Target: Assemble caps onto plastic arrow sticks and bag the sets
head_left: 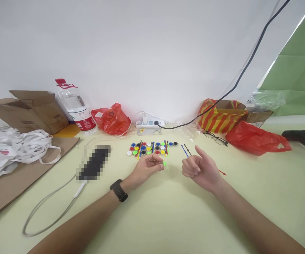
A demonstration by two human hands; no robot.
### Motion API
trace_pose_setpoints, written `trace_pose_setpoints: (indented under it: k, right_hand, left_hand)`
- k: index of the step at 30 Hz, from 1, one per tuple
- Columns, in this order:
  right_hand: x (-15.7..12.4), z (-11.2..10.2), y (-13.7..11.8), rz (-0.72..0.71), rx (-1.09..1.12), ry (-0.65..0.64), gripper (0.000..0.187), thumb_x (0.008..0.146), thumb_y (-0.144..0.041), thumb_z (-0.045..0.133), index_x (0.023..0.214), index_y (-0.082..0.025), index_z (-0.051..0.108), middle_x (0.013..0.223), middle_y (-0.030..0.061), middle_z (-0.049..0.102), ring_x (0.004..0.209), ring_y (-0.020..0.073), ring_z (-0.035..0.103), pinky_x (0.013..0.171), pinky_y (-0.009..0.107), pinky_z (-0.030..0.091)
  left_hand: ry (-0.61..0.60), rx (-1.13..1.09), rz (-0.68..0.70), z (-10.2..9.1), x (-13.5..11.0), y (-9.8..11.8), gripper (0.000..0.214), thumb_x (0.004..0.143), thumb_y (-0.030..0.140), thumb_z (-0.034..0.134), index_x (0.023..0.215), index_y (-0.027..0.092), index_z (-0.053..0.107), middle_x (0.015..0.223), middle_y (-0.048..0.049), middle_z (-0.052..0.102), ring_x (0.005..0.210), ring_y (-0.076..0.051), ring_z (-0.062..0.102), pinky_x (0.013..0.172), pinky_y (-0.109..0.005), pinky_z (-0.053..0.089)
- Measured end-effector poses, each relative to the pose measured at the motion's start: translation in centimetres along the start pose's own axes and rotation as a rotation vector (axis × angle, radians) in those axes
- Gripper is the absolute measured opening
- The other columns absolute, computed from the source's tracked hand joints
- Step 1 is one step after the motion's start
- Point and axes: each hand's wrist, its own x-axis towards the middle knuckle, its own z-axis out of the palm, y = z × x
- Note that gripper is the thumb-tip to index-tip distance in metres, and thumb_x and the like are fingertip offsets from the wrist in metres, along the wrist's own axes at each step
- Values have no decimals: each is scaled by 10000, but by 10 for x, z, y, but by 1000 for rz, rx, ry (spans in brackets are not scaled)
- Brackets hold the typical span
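Observation:
My left hand point(147, 167), with a black watch on its wrist, pinches a small bright green piece point(165, 163) between its fingertips just above the pale yellow table point(168, 215). My right hand point(200, 168) hovers beside it, fingers curled into a loose fist with the thumb sticking up; nothing shows in it. Just beyond both hands lie several small round coloured caps point(148, 148) in rows, mixed with coloured cable ties. A blue tie point(184, 151) and a black tie point(187, 149) lie apart to their right. A red tie point(222, 172) peeks out behind my right wrist.
A blurred dark phone point(94, 163) with a grey cable lies to the left. Along the wall stand a water bottle point(75, 107), cardboard boxes, red plastic bags point(256, 139), a power strip point(149, 126) and glasses point(215, 138). White straps point(12, 146) pile on cardboard at far left.

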Motion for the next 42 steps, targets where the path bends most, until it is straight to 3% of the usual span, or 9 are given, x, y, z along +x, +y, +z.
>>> trace_pose_setpoints:
  k: [5, 8, 16, 21, 24, 28, 34, 42]
  right_hand:
    - [3, 10, 11, -36, -234, 68, 382, 922, -593, 613, 864, -220, 560, 670, -47, 377, 577, 125, 300, 544, 273, 242]
    - [3, 19, 22, -47, -363, 24, 376, 936, -590, 620, 996, -221, 581, 676, -61, 387, 605, 126, 350, 579, 263, 274]
    - [6, 22, 29, -111, -460, -30, 394, 954, -586, 587, 893, -198, 552, 759, -27, 497, 673, 135, 438, 613, 261, 338]
    - [3, 18, 28, -110, -577, -42, 220, 968, -390, 549, 866, -195, 546, 723, -31, 501, 646, 131, 446, 586, 254, 322]
    - [0, 13, 23, -110, -790, -18, 118, 900, -259, 550, 797, -207, 527, 658, -41, 493, 597, 130, 437, 556, 257, 289]
    - [-2, 6, 15, -121, -1307, 127, 145, 802, -192, 588, 712, -214, 476, 618, -31, 517, 593, 144, 436, 571, 282, 232]
    - [-1, -2, 6, 22, -1719, 228, 108, 823, -190, 551, 722, -203, 513, 674, 37, 616, 596, 176, 519, 581, 311, 201]
    - [-3, -24, -3, 302, -1796, 337, 87, 846, -187, 532, 844, -185, 619, 817, 98, 678, 738, 241, 641, 571, 311, 253]
  left_hand:
    - [-51, 37, -15, 1, -1, 2, 271, 777, 277, 863, 924, 158, 670, 824, -36, 724, 808, -165, 689, 769, -289, 517]
    - [-72, 57, -10, 2, -2, 1, 272, 779, 291, 864, 924, 161, 674, 831, -36, 726, 823, -172, 689, 778, -296, 517]
    - [-156, 167, 47, 7, -8, 2, 240, 824, 328, 826, 946, 154, 715, 944, -77, 734, 889, -193, 684, 859, -326, 526]
    - [-205, 317, 117, 10, -11, 4, 258, 823, 365, 821, 964, 165, 739, 947, -79, 731, 866, -196, 662, 842, -332, 522]
    - [-195, 361, 139, 10, -11, 3, 288, 824, 387, 815, 1010, 180, 739, 1003, -82, 727, 877, -196, 654, 846, -332, 519]
    - [-167, 384, 118, 11, -9, 1, 253, 882, 408, 746, 968, 170, 737, 962, -80, 721, 857, -194, 645, 821, -322, 514]
    - [-178, 443, 83, 10, -9, 1, 228, 913, 393, 699, 903, 168, 736, 900, -69, 723, 808, -182, 622, 768, -303, 490]
    - [-188, 464, 84, 9, -9, 0, 226, 897, 397, 704, 894, 174, 741, 890, -71, 726, 804, -190, 624, 765, -312, 496]
